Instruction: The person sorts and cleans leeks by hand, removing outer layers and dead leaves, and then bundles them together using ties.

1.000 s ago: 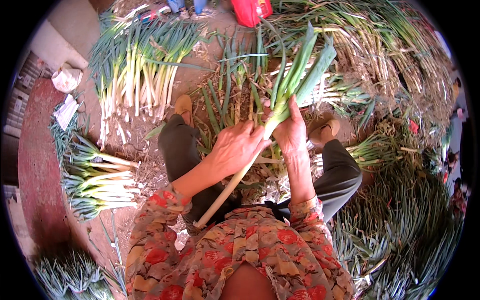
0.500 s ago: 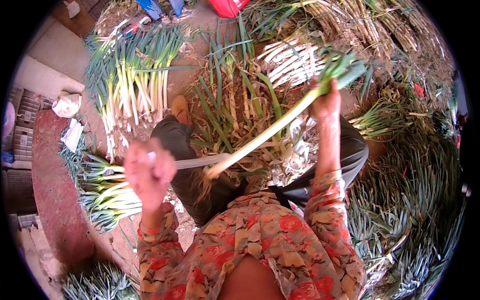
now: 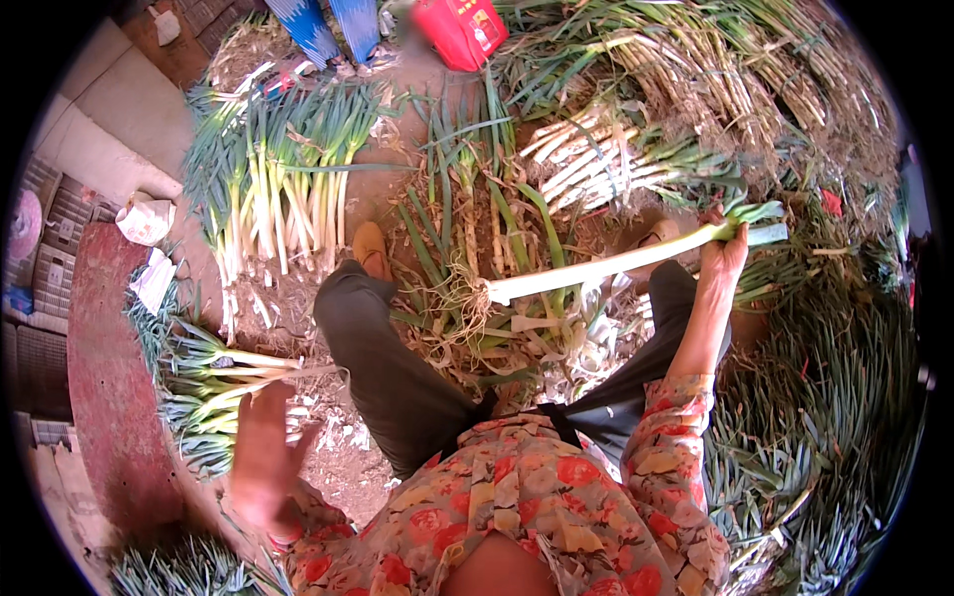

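My right hand (image 3: 724, 253) grips a large green onion (image 3: 606, 268) around its green leaf end. The white stalk reaches left across the space between my knees, its stringy roots at the tip. Low at the left, my left hand (image 3: 262, 459) is blurred, its fingers spread with nothing between them. Just above it, a thin pale strip of peel (image 3: 316, 372) lies or hangs over the row of green onions (image 3: 214, 392) beside my leg; I cannot tell whether it touches them. Beneath the held stalk are peelings and leaves (image 3: 497, 343) on the ground.
A bunch of white-stalked green onions (image 3: 283, 189) lies ahead on the left, another (image 3: 586, 169) ahead on the right. Unpeeled onions (image 3: 686, 70) are heaped at the far right, with leafy piles (image 3: 825, 397) beside me. A red bag (image 3: 459, 32) stands near another person's legs (image 3: 328, 25).
My right hand has moved right with the green onion, which now lies more level. My left hand has dropped lower and opened, letting go of the pale strip of peel.
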Demonstrator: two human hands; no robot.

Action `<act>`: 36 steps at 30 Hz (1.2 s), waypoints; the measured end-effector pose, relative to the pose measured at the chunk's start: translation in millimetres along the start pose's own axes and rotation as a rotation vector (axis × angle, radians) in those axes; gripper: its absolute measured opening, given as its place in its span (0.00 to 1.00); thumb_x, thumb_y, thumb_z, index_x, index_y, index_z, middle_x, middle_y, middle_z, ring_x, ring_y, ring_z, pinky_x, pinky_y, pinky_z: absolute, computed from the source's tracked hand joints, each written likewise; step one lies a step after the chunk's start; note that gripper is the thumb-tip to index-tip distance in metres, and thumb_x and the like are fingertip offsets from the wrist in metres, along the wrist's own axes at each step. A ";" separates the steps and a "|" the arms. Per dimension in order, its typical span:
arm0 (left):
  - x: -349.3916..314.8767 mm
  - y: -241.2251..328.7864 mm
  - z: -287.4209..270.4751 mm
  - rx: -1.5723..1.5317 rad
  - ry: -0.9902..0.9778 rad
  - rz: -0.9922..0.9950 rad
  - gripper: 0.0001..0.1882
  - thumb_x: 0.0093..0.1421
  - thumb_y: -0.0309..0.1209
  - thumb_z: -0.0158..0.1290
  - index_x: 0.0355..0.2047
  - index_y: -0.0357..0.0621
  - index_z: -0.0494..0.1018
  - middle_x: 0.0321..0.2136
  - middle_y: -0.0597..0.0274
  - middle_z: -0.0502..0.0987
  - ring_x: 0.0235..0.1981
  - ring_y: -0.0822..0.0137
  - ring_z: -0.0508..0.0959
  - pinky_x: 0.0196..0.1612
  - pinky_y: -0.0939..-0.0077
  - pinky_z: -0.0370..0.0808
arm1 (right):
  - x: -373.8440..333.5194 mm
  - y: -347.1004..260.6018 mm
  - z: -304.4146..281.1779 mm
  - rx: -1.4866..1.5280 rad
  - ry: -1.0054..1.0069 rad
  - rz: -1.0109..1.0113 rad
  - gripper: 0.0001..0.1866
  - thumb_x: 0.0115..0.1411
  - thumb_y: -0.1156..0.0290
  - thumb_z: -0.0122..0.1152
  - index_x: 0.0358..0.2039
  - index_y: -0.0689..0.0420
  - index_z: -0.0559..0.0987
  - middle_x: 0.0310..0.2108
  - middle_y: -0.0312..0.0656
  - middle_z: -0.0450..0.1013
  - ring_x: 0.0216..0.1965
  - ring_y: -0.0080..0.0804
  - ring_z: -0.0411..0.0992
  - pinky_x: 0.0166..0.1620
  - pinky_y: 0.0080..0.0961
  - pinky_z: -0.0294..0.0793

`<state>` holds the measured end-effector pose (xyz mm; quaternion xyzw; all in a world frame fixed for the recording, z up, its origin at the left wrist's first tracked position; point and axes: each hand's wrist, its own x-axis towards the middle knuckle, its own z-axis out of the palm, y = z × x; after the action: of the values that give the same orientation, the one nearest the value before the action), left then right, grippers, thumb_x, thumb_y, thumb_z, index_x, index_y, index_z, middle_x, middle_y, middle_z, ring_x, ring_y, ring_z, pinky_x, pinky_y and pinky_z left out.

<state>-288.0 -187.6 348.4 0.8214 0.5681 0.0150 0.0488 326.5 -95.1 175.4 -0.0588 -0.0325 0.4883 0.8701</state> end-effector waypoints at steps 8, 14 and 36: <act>82.8 84.4 33.3 -0.106 0.228 0.511 0.36 0.49 0.43 0.56 0.54 0.34 0.58 0.52 0.44 0.59 0.59 0.52 0.56 0.59 0.49 0.51 | 8.0 11.4 25.8 -0.222 -0.021 0.031 0.20 0.62 0.57 0.43 0.42 0.62 0.68 0.37 0.54 0.67 0.35 0.44 0.66 0.40 0.36 0.69; 144.3 71.2 104.3 -0.615 0.525 0.695 0.08 0.53 0.28 0.52 0.33 0.38 0.70 0.28 0.59 0.73 0.24 0.63 0.75 0.24 0.72 0.74 | -38.7 54.5 126.6 -0.356 0.204 -0.285 0.18 0.61 0.61 0.47 0.45 0.60 0.68 0.38 0.51 0.67 0.39 0.39 0.66 0.44 0.35 0.68; 146.8 58.8 97.7 -0.555 0.571 0.645 0.11 0.46 0.23 0.59 0.30 0.37 0.72 0.30 0.57 0.72 0.30 0.60 0.73 0.32 0.70 0.72 | 12.2 58.1 54.6 -0.245 0.186 -0.036 0.20 0.64 0.57 0.38 0.42 0.63 0.64 0.34 0.54 0.64 0.31 0.38 0.64 0.31 0.30 0.68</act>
<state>-173.5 -77.1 252.4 0.8741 0.2513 0.4033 0.1010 277.5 -50.8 221.8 -0.2089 -0.0124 0.4573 0.8643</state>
